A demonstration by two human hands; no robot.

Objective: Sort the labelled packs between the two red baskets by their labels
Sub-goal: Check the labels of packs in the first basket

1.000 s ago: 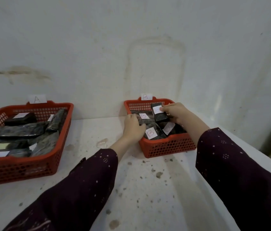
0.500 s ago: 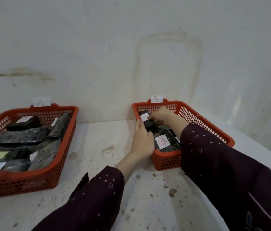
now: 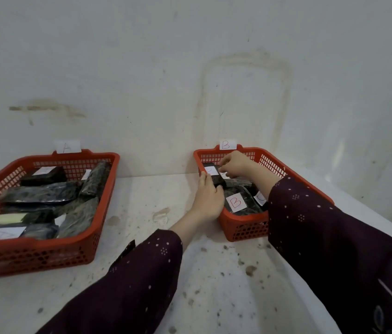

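- Both hands are in the far corner of the right-hand red basket [image 3: 293,175], the one with a paper tag marked B [image 3: 226,144] on its back rim.
- The left hand [image 3: 208,195] wraps the near end of a small dark pack [image 3: 213,175], thumb along its left side; the pack sits raised against the basket's left wall, its white label facing up.
- The right hand [image 3: 234,163] pinches closed at the pack's far right corner, touching the label (the letter on it is too smeared to read).
- So the pack is held between the two hands, inside basket B, neither laid flat nor lifted clear.
- Nearer in the same basket lies a pack with a clear red B label [image 3: 236,201], and beside it another label partly hidden by the right sleeve [image 3: 310,225].
- The left-hand basket [image 3: 45,251], tagged A [image 3: 66,147], holds a heap of dark packs, several showing white labels, none of them legible from here.
- Progress, as a judgement: both baskets already carry packs and none lies loose on the white table [image 3: 156,237], so the sorting looks well along.
- What remains cannot be fixed without reading the labels; the held pack is probably being checked or settled.
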